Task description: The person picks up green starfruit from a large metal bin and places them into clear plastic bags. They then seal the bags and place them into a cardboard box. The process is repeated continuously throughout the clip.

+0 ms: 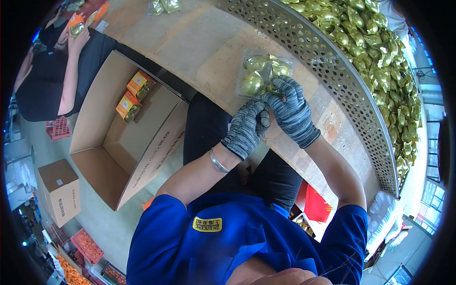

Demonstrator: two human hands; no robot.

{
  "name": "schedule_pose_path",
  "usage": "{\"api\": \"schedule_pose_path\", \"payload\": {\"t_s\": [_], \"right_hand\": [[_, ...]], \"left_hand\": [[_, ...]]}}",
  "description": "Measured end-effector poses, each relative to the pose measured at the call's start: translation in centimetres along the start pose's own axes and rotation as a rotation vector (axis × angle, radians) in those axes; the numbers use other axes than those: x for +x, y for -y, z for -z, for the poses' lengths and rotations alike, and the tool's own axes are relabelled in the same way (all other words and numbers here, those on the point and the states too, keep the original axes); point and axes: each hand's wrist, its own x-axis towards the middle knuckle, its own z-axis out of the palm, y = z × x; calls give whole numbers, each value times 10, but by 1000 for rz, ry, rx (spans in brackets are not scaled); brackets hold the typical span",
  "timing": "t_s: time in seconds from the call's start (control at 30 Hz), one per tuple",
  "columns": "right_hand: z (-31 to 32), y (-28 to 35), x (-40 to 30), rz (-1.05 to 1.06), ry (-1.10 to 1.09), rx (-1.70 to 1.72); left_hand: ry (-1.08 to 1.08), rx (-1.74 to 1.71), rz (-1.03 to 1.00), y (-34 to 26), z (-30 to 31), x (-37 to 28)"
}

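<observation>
Both my hands wear grey knitted gloves and meet at the near edge of a clear plastic pack (253, 82), which lies on the worn wooden table (213, 67) and holds several gold-foil-wrapped pieces. My left hand (248, 124) has its fingers bent at the pack's near corner; whether they pinch the plastic cannot be made out. My right hand (293, 108) lies over the pack's near right corner, fingers curled onto it with thumb and forefinger at the rim. Beyond the pack, a perforated metal tray wall (320, 58) holds back a large heap of gold-wrapped pieces (377, 67).
An open cardboard box (117, 192) with orange-topped packs (129, 106) stands left of my legs. A closed carton (60, 192) and red crates (87, 245) are on the floor. At the upper left, a person (46, 82) holds an orange-topped pack. More clear packs (164, 6) lie at the table's far end.
</observation>
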Motion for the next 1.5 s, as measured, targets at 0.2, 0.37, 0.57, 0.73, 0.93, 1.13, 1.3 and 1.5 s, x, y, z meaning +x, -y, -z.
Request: {"api": "schedule_pose_path", "payload": {"t_s": [0.2, 0.37, 0.57, 0.73, 0.93, 1.13, 1.3, 1.5], "right_hand": [[1, 6, 1, 49, 6, -137], [7, 3, 1, 377, -58, -330], [-13, -5, -7, 293, -180, -103], [-21, -13, -15, 261, -203, 37], [-25, -10, -18, 57, -170, 232], [7, 0, -7, 418, -224, 139], [-7, -26, -26, -354, -263, 630], [8, -31, -23, -265, -109, 1004]], "left_hand": [[59, -34, -42, 4, 8, 2], [392, 261, -24, -23, 30, -1], [224, 798, -413, -107, 46, 13], [234, 1172, -78, -131, 3, 33], [35, 1168, -259, -108, 0, 34], [63, 1081, -354, -104, 8, 28], [96, 1073, -444, -96, 8, 19], [81, 1089, -511, -88, 1, 10]]}}
